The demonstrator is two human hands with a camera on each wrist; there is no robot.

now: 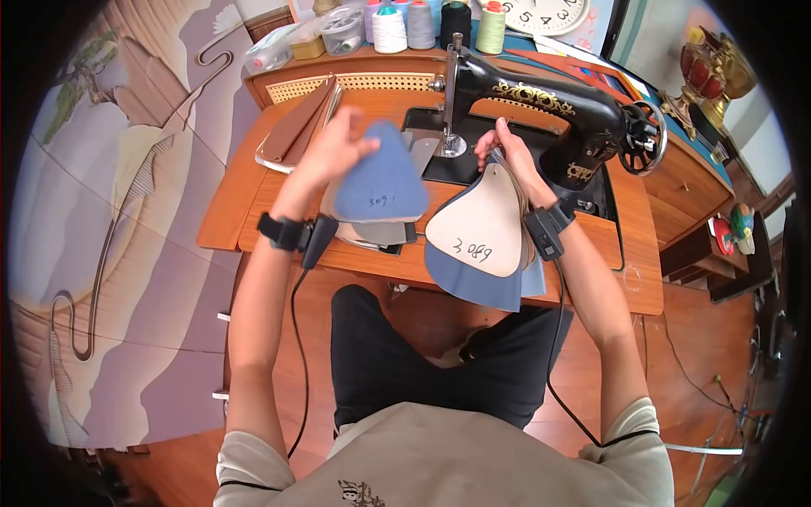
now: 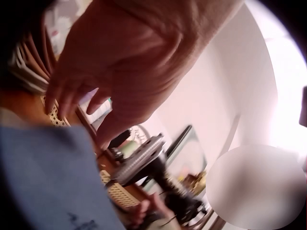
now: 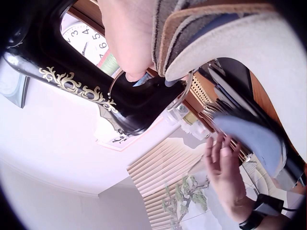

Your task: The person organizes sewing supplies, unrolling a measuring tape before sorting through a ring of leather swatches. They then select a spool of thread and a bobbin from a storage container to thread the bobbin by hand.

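Observation:
My right hand (image 1: 517,160) holds a ring-bound bundle of leather swatches by its narrow upper end. The front cream swatch (image 1: 475,232) is marked 3089, with a blue swatch (image 1: 473,283) showing below it. A metal ring (image 3: 184,93) runs by the fingers at the bundle's narrow end in the right wrist view. My left hand (image 1: 334,152), fingers loosely spread, is over the left side of the table. Beside its fingertips is a rounded triangular blue swatch (image 1: 382,182) with handwritten numbers, over grey pieces (image 1: 380,232).
A black sewing machine (image 1: 541,97) stands behind the right hand on a wooden table (image 1: 224,203). Brown swatches (image 1: 296,135) lie at the left. Thread spools (image 1: 389,32), plastic boxes (image 1: 342,32) and a clock (image 1: 541,13) line the back.

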